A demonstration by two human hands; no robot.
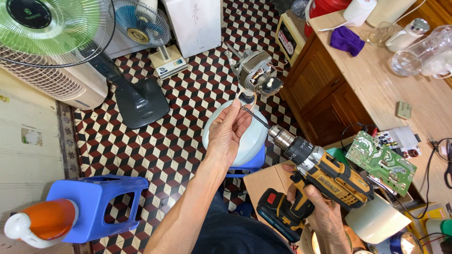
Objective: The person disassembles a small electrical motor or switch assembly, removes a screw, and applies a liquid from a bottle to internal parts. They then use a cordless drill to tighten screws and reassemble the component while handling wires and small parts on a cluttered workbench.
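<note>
My right hand [314,207] grips the handle of a yellow and black cordless drill [325,176] that points up and left. Its long thin bit [256,117] reaches toward a small grey part [246,97] pinched between the fingers of my raised left hand [228,131]. That part hangs by wires from a grey fan motor [254,70] lying on the white dome top [256,136] of a fan housing on a blue stool. The bit's tip sits at the fingertips of my left hand.
A standing fan with a green blade guard [52,28] and dark base [141,101] is at the left, a blue plastic stool [96,207] lower left. A green circuit board [379,162] lies at the right beside a wooden counter [376,80] with jars and a purple cloth [347,40].
</note>
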